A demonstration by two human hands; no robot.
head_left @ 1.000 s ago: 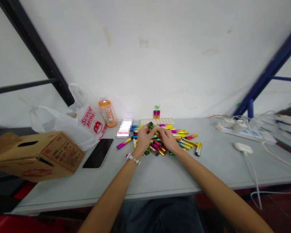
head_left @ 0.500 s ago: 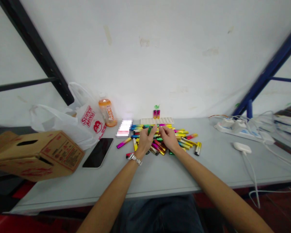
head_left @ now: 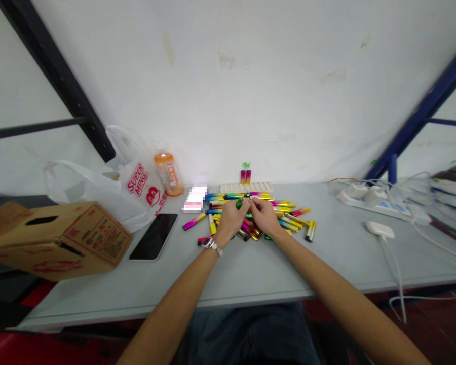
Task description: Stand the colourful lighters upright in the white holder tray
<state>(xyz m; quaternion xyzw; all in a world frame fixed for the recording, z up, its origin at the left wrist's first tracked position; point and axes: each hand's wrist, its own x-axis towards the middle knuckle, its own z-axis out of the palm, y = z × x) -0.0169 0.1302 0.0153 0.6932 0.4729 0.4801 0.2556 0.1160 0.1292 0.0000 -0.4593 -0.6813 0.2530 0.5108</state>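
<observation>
My left hand (head_left: 231, 219) is closed around a small dark green shiny tube (head_left: 239, 204), of which only one end shows. Fingertip to fingertip with it, my right hand (head_left: 265, 217) is pinched closed; whatever lies between its fingers is too small to make out. Both hands are over a loose pile of shiny metallic tubes (head_left: 296, 221) in yellow, magenta, blue and green. Behind the pile lies a white tray with holes (head_left: 228, 187). Two short magenta tubes (head_left: 245, 176) stand upright at it, with green strands on top.
To the left are a black phone (head_left: 154, 237), a cardboard box (head_left: 95, 238), a white plastic bag (head_left: 133, 190), an orange bottle (head_left: 168, 172) and a pixelated white rectangle (head_left: 195, 197). A power strip (head_left: 383, 204) and a white charger (head_left: 380, 229) with cables lie at the right.
My left hand has turned slightly, and the green tube's end has shifted a little to the right. Both hands remain together over the pile. The camera view has shifted slightly.
</observation>
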